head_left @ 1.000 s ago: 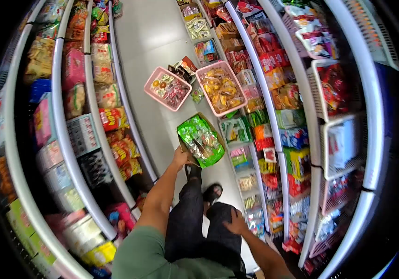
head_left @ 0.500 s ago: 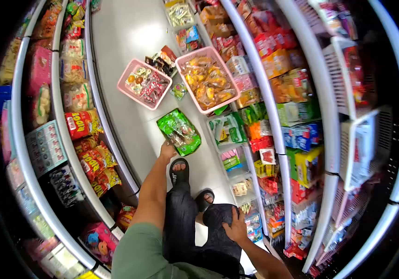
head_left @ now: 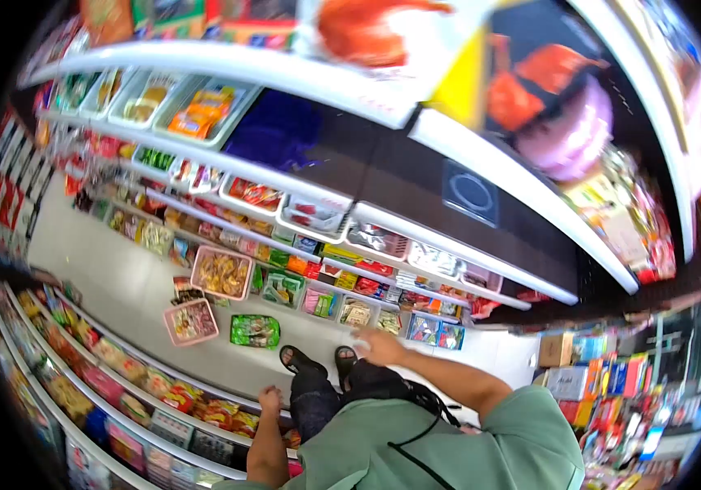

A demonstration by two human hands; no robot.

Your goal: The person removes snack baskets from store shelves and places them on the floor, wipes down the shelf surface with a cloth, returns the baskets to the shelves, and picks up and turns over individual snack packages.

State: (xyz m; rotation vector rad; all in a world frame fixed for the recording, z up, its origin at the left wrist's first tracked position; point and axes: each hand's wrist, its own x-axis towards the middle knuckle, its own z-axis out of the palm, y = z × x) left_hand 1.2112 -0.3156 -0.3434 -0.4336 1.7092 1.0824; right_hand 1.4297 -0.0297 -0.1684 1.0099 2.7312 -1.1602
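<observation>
- Candy basket [head_left: 194, 340]: on floor [head_left: 113, 286], likely for room.
- Snack basket [head_left: 220, 293]: near shelving [head_left: 232, 162], probably for reach.
- Green bag [head_left: 255, 331]: flat before your sandals [head_left: 297, 359], presumably for stability.
- Left hand [head_left: 270, 398]: curled; can't tell its grip.
- Your right hand [head_left: 379, 347]: spread, empty, perhaps for balance.

Short-sleeved grey-green top [head_left: 448, 445], thin black cord [head_left: 393, 446], dark trousers [head_left: 313, 402] and black open-toed sandals [head_left: 304, 364].
</observation>
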